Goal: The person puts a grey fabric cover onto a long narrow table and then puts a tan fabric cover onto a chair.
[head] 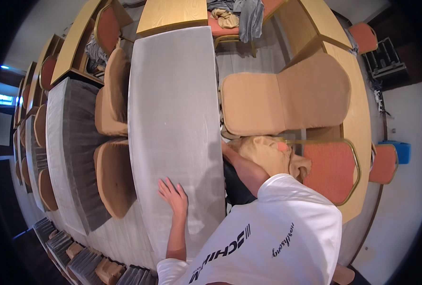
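Observation:
My left hand (173,197) rests palm down on the grey cloth (175,117) that covers a long table, with its fingers spread and nothing held. My right forearm (246,171) reaches to the table's right edge, where the hand goes out of sight beside or below the tabletop. Close to that forearm, crumpled tan fabric (262,151) lies on a chair with a bare red back (330,171) and gold frame. Just beyond stands a chair in a smooth tan cover (253,103), its seat against the table's edge.
Tan-covered chairs (115,178) line the table's left side, and another skirted table (59,142) stands past them. Bare wooden tables (353,107) are at right and ahead (175,14). Grey and tan cloths (248,17) drape over a red chair. Folded cloth stacks (86,267) lie lower left.

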Demonstrator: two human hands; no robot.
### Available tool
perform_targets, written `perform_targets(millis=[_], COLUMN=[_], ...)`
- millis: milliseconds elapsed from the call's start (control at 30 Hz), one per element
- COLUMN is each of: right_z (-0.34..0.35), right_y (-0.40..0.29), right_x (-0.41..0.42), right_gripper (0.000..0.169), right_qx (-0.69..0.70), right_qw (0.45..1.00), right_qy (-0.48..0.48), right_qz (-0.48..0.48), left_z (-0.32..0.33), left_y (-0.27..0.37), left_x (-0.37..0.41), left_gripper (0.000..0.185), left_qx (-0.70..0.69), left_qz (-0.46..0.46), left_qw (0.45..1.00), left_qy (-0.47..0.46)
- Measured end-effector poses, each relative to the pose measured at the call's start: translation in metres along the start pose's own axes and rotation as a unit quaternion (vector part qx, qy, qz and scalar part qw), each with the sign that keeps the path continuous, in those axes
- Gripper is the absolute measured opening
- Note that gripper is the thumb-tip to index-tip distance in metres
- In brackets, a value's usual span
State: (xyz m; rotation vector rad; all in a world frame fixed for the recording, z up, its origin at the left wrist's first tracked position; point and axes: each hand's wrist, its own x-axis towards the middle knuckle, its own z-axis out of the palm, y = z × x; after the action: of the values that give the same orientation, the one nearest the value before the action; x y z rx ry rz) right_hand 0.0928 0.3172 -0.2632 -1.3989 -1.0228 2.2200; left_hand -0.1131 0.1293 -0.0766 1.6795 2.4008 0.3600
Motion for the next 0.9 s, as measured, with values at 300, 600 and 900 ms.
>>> perform_targets(millis=[300,600,900], right_z=[0.072,0.101,0.181], right_y=[0.166,0.145,0.105], right_x=[-0.155,-0.244,-0.282], right_gripper=[0.06,0.061,0.067], right_qx=[-0.237,-0.025,-0.146], right_qw=[0.967,0.987,0.949], right_qy=[-0.04,0.15,0.207], right_qz=[0.086,0.048,-0.189], left_z=[-0.004,-0.013,-0.011], left_y=[-0.091,-0.174,-0.275], left_x=[-0.269,-0.333,-0.296], left_gripper=[0.052,0.057,0.05], left_qx=[0.105,-0.042,-0.362], left_qz=[-0.234,-0.449,-0.499], left_qw=[0.966,0.888,0.737], left_qy=[0.047,0.087,0.277])
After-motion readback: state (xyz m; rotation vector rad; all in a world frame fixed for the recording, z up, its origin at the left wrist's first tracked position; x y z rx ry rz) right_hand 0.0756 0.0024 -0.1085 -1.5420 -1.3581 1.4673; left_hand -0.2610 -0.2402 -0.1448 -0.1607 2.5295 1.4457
